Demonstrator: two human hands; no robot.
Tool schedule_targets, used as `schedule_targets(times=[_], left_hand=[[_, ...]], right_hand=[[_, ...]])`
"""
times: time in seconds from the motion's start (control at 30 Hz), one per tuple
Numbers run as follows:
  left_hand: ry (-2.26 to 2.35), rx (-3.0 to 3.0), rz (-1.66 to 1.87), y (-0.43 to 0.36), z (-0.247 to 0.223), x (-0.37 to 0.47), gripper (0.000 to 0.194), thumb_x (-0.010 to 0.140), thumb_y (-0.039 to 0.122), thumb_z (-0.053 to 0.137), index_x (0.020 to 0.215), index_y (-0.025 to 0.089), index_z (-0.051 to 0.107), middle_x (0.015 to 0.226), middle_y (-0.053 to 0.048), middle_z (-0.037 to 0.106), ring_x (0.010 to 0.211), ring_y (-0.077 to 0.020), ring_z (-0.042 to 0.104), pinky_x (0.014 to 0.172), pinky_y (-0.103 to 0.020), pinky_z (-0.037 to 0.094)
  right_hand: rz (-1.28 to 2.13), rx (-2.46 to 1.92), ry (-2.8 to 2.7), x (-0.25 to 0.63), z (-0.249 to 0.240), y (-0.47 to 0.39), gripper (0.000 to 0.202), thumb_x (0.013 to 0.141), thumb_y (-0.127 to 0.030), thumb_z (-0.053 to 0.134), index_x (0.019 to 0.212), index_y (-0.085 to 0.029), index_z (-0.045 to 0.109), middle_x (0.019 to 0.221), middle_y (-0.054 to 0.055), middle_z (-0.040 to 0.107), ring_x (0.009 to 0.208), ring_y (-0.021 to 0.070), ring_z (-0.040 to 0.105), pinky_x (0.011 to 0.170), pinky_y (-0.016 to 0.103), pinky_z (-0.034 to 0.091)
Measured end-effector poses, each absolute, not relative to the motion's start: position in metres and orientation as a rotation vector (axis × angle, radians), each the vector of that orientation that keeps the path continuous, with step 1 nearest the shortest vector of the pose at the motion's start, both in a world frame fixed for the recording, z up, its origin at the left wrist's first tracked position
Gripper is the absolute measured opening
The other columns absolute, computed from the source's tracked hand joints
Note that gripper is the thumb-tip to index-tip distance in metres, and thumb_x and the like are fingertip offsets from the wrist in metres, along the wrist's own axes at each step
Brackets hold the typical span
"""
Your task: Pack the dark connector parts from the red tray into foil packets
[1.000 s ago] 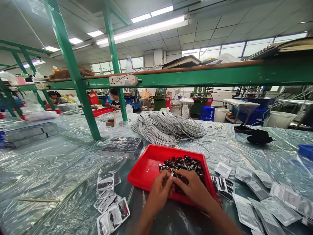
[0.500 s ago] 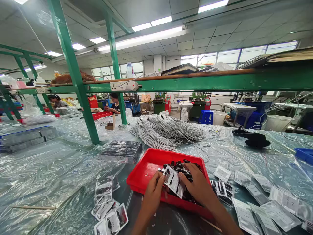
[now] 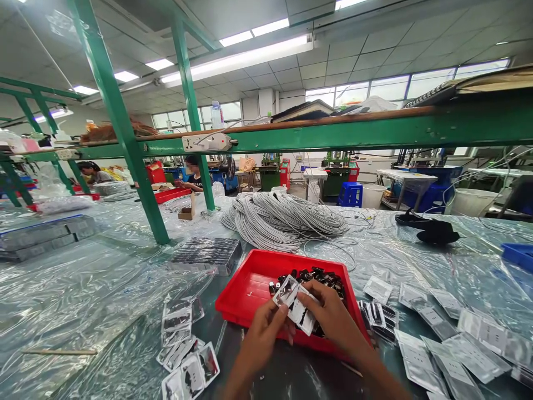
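Both of my hands hold a small clear plastic pouch [image 3: 295, 303] with a dark part inside, just above the near edge of a red tray [image 3: 250, 283]. My left hand [image 3: 266, 330] pinches its left end and my right hand [image 3: 331, 316] grips its right side. Behind my fingers the tray carries a heap of small black parts [image 3: 318, 276]. Filled pouches [image 3: 187, 355] lie on the table left of the tray, and more pouches [image 3: 441, 333], mostly flat and pale, are spread to the right.
A coil of grey cable [image 3: 283, 219] lies behind the tray, with a flat tray of dark parts [image 3: 206, 254] to its left. Green shelf posts [image 3: 125, 139] rise from the plastic-covered table. A black object [image 3: 435, 233] sits far right. Two people [image 3: 194, 172] work at a distant bench.
My hands came out of the heap of black parts holding a pouch and raised it slightly above the tray. The view shifted a little.
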State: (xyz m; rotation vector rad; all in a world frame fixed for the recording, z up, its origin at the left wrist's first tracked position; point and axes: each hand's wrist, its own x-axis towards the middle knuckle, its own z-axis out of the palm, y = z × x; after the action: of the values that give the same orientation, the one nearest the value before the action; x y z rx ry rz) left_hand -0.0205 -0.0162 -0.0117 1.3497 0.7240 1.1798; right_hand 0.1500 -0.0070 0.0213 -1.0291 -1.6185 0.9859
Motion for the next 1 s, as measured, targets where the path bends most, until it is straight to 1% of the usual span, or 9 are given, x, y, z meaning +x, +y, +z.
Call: schedule_targets(times=[0.17,0.27,0.37,0.43,0.53,0.67,0.73,0.87,1.0], left_hand=[[0.711,1.249,1.247,-0.017,-0.017,-0.017,0.035,0.086,0.051,0.061,0.086,0.015,0.061,0.059,0.001,0.06,0.052,-0.0115,0.052,0.05,-0.022,0.043],[0.837,1.281,1.278,-0.015,-0.018,-0.015,0.037,0.084,0.052,0.063,0.086,0.015,0.061,0.059,0.002,0.057,0.053,-0.0116,0.051,0.049,-0.022,0.043],[0.919,1.328,1.316,-0.014,-0.017,-0.014,0.037,0.086,0.053,0.061,0.083,0.017,0.059,0.058,0.005,0.052,0.051,-0.0105,0.048,0.048,-0.022,0.042],[0.942,1.345,1.345,-0.015,-0.015,-0.016,0.036,0.086,0.053,0.061,0.079,0.017,0.058,0.059,0.006,0.05,0.052,-0.01,0.047,0.049,-0.021,0.041],[0.962,1.392,1.305,-0.018,-0.015,-0.021,0.036,0.084,0.053,0.062,0.08,0.017,0.06,0.06,0.005,0.051,0.054,-0.0107,0.049,0.052,-0.022,0.042],[1.023,1.438,1.277,-0.021,-0.015,-0.025,0.047,0.082,0.057,0.063,0.104,0.016,0.064,0.063,0.003,0.056,0.055,-0.0128,0.051,0.054,-0.024,0.043],[1.056,1.481,1.268,-0.021,-0.014,-0.025,0.048,0.082,0.058,0.062,0.107,0.017,0.065,0.065,0.002,0.058,0.057,-0.0143,0.053,0.054,-0.025,0.043],[1.12,1.677,1.235,-0.022,-0.012,-0.019,0.038,0.087,0.054,0.057,0.089,0.018,0.067,0.067,-0.001,0.061,0.061,-0.0161,0.054,0.057,-0.025,0.042],[1.225,1.879,1.217,-0.021,-0.013,-0.012,0.035,0.092,0.049,0.051,0.075,0.019,0.061,0.067,-0.002,0.058,0.062,-0.0166,0.051,0.058,-0.026,0.037]], right_hand=[[1.24,-0.93,-1.421,0.133,0.002,-0.004,0.046,0.092,-0.059,0.048,0.091,-0.017,0.068,0.07,0.002,0.063,0.063,0.0185,0.058,0.062,0.03,0.048],[0.854,-1.066,-1.523,0.13,0.002,-0.006,0.041,0.093,-0.051,0.048,0.104,-0.018,0.069,0.091,0.009,0.065,0.085,0.0246,0.062,0.081,0.038,0.05],[0.43,-1.117,-1.671,0.134,0.008,-0.011,0.036,0.092,-0.041,0.055,0.12,-0.021,0.064,0.114,0.011,0.059,0.108,0.0278,0.055,0.098,0.042,0.043],[0.442,-1.088,-1.809,0.137,0.013,-0.013,0.038,0.089,-0.04,0.062,0.123,-0.022,0.062,0.113,0.01,0.059,0.106,0.026,0.057,0.095,0.039,0.046],[0.546,-1.064,-1.909,0.143,0.019,-0.012,0.036,0.085,-0.042,0.069,0.113,-0.02,0.066,0.103,0.007,0.063,0.092,0.0223,0.061,0.084,0.034,0.05],[0.585,-1.068,-1.946,0.154,0.025,-0.01,0.03,0.082,-0.04,0.072,0.104,-0.02,0.071,0.097,0.007,0.071,0.084,0.0213,0.065,0.078,0.031,0.051],[0.569,-1.064,-1.98,0.157,0.027,-0.009,0.023,0.082,-0.034,0.07,0.101,-0.02,0.073,0.095,0.006,0.074,0.084,0.0214,0.067,0.079,0.031,0.049],[0.614,-1.105,-1.965,0.157,0.026,-0.01,0.016,0.08,-0.022,0.063,0.09,-0.019,0.076,0.084,0.004,0.076,0.075,0.0202,0.068,0.068,0.026,0.048],[0.775,-1.186,-1.903,0.156,0.028,-0.009,0.017,0.077,-0.019,0.059,0.075,-0.017,0.075,0.067,0.001,0.074,0.066,0.0194,0.067,0.057,0.023,0.044]])
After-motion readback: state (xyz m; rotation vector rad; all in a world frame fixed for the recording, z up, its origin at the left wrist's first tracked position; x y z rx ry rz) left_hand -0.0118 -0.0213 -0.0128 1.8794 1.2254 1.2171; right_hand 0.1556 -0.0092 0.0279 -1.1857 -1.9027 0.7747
